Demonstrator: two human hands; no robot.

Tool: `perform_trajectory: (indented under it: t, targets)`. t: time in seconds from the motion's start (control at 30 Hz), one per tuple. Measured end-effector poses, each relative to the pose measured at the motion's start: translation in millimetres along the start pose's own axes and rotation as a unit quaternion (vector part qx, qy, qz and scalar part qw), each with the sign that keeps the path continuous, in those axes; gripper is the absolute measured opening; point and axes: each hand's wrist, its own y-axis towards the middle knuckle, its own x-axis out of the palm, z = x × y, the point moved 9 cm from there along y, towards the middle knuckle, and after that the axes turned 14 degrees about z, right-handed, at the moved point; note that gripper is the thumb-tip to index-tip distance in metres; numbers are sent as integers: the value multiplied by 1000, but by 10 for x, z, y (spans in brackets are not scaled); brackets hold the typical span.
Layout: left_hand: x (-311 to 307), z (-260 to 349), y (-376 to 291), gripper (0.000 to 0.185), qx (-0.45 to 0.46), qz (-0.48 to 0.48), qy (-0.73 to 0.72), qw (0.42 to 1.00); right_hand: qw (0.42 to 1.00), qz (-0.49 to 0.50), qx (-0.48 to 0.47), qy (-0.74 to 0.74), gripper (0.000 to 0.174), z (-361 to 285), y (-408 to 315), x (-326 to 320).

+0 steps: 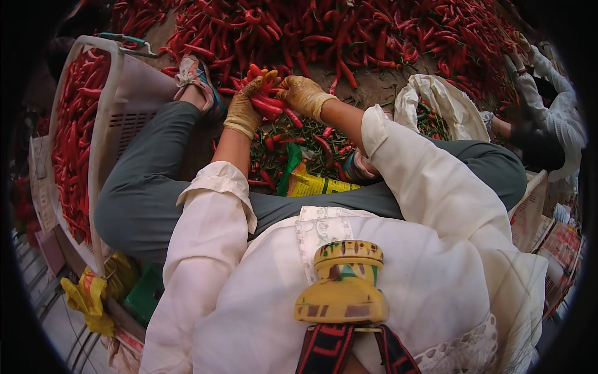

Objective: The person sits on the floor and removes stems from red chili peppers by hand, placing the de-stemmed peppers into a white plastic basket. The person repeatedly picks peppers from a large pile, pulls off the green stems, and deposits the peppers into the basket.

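Note:
My left hand [245, 110], in a stained yellow work glove, is closed around several red chili peppers [267, 108]. Close beside it, my right hand [303, 96] wears a matching glove, its fingertips bent near the stem ends of those peppers. Whether the right fingers pinch a stem or a pepper is hidden. Under both hands, green stems and a few loose red peppers litter the ground [322, 145]. A large heap of red chili peppers [327, 28] spreads out beyond the hands.
At left, a white plastic crate [135, 103] full of red peppers leans beside my leg. A white woven sack [418, 96] holding stems and peppers stands right of my hands. A green-yellow printed bag [317, 182] lies between my legs. Another person [556, 107] works at far right.

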Motion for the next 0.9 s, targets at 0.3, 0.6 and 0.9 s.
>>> perform_trajectory:
  t: [0.3, 0.6, 0.9]
  targets:
    - [-215, 104, 36, 37, -6, 104, -5, 995, 967, 31, -240, 75, 34, -514, -240, -431]
    - [-960, 195, 142, 27, -21, 196, 112, 974, 978, -52, 125, -158, 41, 483, -525, 738]
    - [-789, -293, 74, 38, -61, 217, 182, 957, 993, 34, 50, -99, 34, 1, -418, 229]
